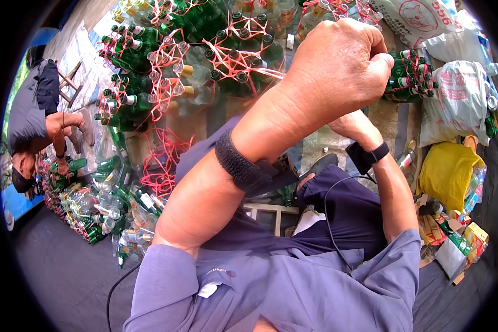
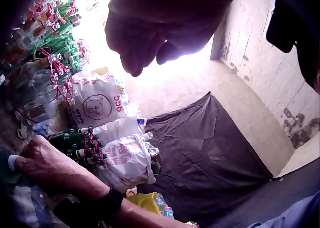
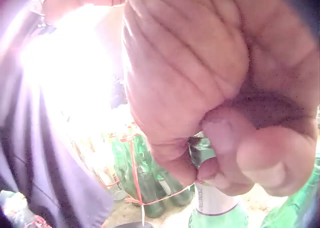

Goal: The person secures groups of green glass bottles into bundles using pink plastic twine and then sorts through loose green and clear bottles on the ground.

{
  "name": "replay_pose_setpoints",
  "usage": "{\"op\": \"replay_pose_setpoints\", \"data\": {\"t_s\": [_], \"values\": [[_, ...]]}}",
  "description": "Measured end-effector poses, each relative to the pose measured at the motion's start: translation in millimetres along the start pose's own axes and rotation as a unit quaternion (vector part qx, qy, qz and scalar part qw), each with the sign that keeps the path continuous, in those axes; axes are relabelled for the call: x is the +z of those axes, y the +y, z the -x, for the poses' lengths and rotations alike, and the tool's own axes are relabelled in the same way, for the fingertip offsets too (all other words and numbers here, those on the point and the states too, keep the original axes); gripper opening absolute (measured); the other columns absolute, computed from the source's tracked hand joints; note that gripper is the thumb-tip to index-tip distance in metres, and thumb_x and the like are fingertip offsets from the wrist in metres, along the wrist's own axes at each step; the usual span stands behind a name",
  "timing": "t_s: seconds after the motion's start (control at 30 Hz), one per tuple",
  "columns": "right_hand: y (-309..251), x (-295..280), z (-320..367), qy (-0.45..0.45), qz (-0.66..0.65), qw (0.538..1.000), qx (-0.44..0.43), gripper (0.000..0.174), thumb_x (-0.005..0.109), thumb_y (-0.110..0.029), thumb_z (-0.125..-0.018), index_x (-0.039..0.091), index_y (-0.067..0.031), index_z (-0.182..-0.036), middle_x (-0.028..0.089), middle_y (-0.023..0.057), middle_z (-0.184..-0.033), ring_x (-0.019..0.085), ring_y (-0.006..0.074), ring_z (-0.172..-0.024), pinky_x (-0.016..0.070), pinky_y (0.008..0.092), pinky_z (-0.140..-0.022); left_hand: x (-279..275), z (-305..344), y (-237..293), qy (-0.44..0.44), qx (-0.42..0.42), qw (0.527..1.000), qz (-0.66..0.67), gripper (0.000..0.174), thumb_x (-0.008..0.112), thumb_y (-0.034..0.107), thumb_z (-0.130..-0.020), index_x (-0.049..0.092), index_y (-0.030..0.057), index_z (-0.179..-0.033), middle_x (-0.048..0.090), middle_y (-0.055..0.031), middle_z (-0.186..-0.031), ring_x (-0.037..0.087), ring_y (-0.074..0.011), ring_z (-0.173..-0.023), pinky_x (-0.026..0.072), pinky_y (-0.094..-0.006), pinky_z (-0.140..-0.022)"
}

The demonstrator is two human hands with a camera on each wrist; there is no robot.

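Observation:
My left hand point(image 1: 340, 69) is raised across the middle of the head view with its fingers curled and thumb against them; no object shows in it. In the left wrist view the same left hand point(image 2: 165, 30) is a dark shape against bright light. Lower down, my right hand point(image 3: 225, 153) grips a green glass bottle point(image 3: 217, 218) by its neck, just above a white neck label. The arm partly hides that right hand point(image 1: 355, 126) in the head view. A pink plastic string point(image 1: 268, 72) stretches from a tied bundle of bottles point(image 1: 240, 50) and disappears behind the left forearm.
More tied green bottles point(image 1: 409, 77) stand to the right, beside white plastic bags point(image 1: 454, 99) and a yellow bag point(image 1: 448, 171). Loose pink string point(image 1: 163, 160) and scattered bottles point(image 1: 108, 166) lie to the left. Another person point(image 1: 33, 105) bends over bottles at far left.

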State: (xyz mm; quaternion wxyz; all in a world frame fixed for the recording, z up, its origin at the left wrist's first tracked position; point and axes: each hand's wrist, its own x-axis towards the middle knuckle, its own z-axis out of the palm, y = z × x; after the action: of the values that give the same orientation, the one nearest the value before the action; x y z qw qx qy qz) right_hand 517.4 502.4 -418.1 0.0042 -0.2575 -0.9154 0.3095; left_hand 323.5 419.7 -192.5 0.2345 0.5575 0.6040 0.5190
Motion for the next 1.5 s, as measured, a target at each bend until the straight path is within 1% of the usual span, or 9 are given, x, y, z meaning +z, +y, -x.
{"op": "replay_pose_setpoints", "data": {"t_s": [0.07,0.33,0.87,1.03,1.1,1.2,1.23,1.3,1.5], "values": [[5,-2,-5,0.003,-0.01,1.0,0.018,0.031,0.058,-0.019,-0.083,0.064,0.01,-0.076,0.064,0.0357,-0.082,0.065,0.0507,-0.085,0.0521,0.0556,-0.08,2,-1,1,0.026,0.004,1.0,-0.002,0.022,0.063,0.021,-0.079,0.074,0.001,-0.079,0.068,-0.0228,-0.071,0.07,-0.0399,-0.071,0.0575,-0.0467,-0.07],[13,14,-6,0.054,-0.026,0.995,0.077,0.029,0.059,-0.018,-0.084,0.067,0.0089,-0.093,0.066,0.0347,-0.093,0.064,0.0507,-0.096,0.0502,0.0561,-0.089,7,-1,0,0.027,-0.002,1.0,-0.001,0.022,0.063,0.021,-0.077,0.073,0.001,-0.076,0.067,-0.0232,-0.071,0.069,-0.0408,-0.071,0.057,-0.0477,-0.071],[-53,-46,10,0.063,0.171,0.983,0.025,0.032,0.074,-0.029,-0.084,0.07,0.0016,-0.091,0.07,0.0249,-0.088,0.07,0.0403,-0.091,0.0548,0.0507,-0.083,9,-1,-2,0.034,0.009,0.999,-0.026,0.023,0.062,0.021,-0.075,0.074,0.0011,-0.076,0.067,-0.0248,-0.073,0.069,-0.0421,-0.073,0.0574,-0.0486,-0.072],[-116,-14,31,-0.074,0.103,0.991,-0.039,0.037,0.075,-0.037,-0.085,0.073,-0.0007,-0.078,0.07,0.0208,-0.078,0.072,0.0363,-0.08,0.0585,0.0463,-0.073,8,1,-1,0.028,0.009,0.999,-0.026,0.023,0.062,0.021,-0.076,0.074,0.0012,-0.077,0.067,-0.0249,-0.073,0.069,-0.0424,-0.073,0.057,-0.0488,-0.071],[-155,-1,40,-0.266,0.139,0.953,-0.027,0.044,0.072,-0.045,-0.087,0.074,-0.002,-0.081,0.072,0.0192,-0.082,0.073,0.0341,-0.081,0.0598,0.0447,-0.074,8,2,1,0.021,0.004,0.999,-0.025,0.023,0.062,0.021,-0.076,0.074,0.0013,-0.077,0.067,-0.0248,-0.073,0.069,-0.0423,-0.073,0.0569,-0.0488,-0.071],[-141,83,90,-0.301,0.052,0.942,-0.14,0.051,0.073,-0.054,-0.084,0.074,-0.0022,-0.081,0.073,0.0171,-0.085,0.073,0.0334,-0.082,0.0594,0.0438,-0.073,7,3,2,0.013,0.011,1.0,-0.013,0.023,0.062,0.021,-0.077,0.074,0.001,-0.077,0.067,-0.0247,-0.074,0.069,-0.0419,-0.073,0.057,-0.0484,-0.072],[-151,88,97,-0.354,0.071,0.924,-0.128,0.053,0.074,-0.055,-0.083,0.074,-0.0023,-0.08,0.073,0.0172,-0.083,0.073,0.0333,-0.082,0.0592,0.0434,-0.072,8,3,3,0.019,0.01,1.0,-0.01,0.023,0.062,0.021,-0.078,0.074,0.0009,-0.078,0.067,-0.0246,-0.074,0.069,-0.0418,-0.073,0.057,-0.0483,-0.072],[-165,72,101,-0.445,0.07,0.887,-0.105,0.04,0.075,-0.042,-0.083,0.074,-0.0028,-0.077,0.073,0.0171,-0.081,0.073,0.0333,-0.08,0.059,0.0427,-0.071,7,4,3,0.026,0.007,1.0,-0.004,0.023,0.062,0.021,-0.078,0.074,0.0008,-0.078,0.067,-0.0245,-0.074,0.069,-0.0416,-0.073,0.0569,-0.0482,-0.073],[-138,120,118,-0.395,0.076,0.895,-0.192,0.012,0.068,-0.016,-0.077,0.073,-0.005,-0.074,0.072,0.0165,-0.078,0.073,0.033,-0.076,0.0589,0.0421,-0.068,4,3,1,0.024,0.008,1.0,-0.005,0.023,0.062,0.02,-0.078,0.075,0.0013,-0.079,0.068,-0.0244,-0.074,0.07,-0.0412,-0.073,0.057,-0.0477,-0.073]]}}
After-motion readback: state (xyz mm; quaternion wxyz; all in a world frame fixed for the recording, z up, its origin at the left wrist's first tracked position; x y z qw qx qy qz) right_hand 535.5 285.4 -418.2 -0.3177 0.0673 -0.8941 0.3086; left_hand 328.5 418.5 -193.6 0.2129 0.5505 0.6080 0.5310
